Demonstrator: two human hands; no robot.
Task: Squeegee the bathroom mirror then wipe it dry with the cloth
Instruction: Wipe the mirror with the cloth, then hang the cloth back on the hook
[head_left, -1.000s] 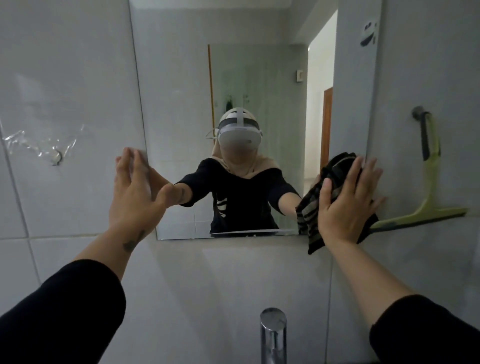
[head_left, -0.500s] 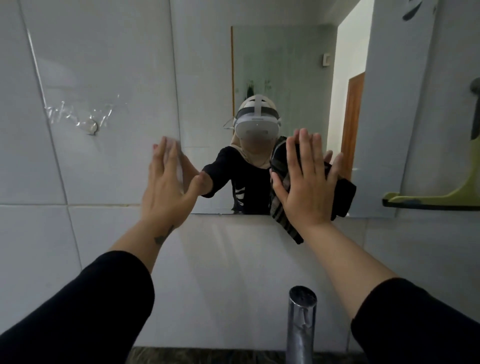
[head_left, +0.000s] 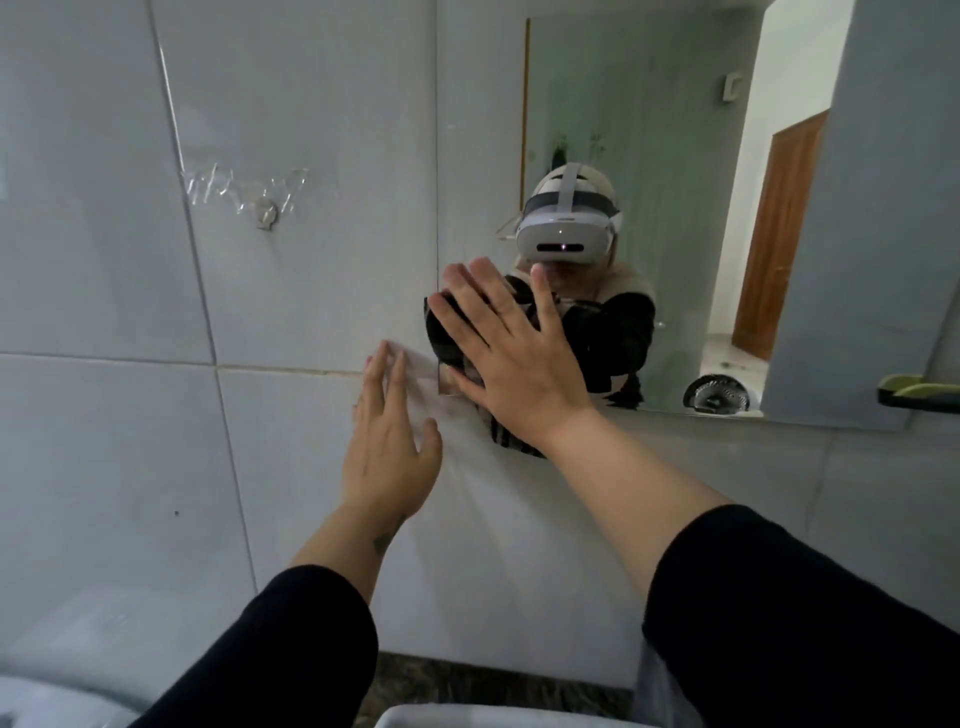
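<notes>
The bathroom mirror hangs on the tiled wall at the upper right. My right hand lies flat with spread fingers on a dark striped cloth, pressing it against the mirror's lower left corner. Part of the cloth hangs below the mirror edge, under my wrist. My left hand rests flat on the tile just left of and below that corner, fingers apart, holding nothing. The green squeegee shows only its blade end at the far right edge.
A clear stick-on hook sits on the tiles at upper left. A white basin rim shows at the bottom, with a dark stone counter strip behind it. The mirror reflects a person wearing a headset, a wooden door and a fan.
My right hand has slid the cloth leftward along the mirror's lower edge, from the right side to the lower left corner. My left hand has dropped lower on the tile. The view has shifted left.
</notes>
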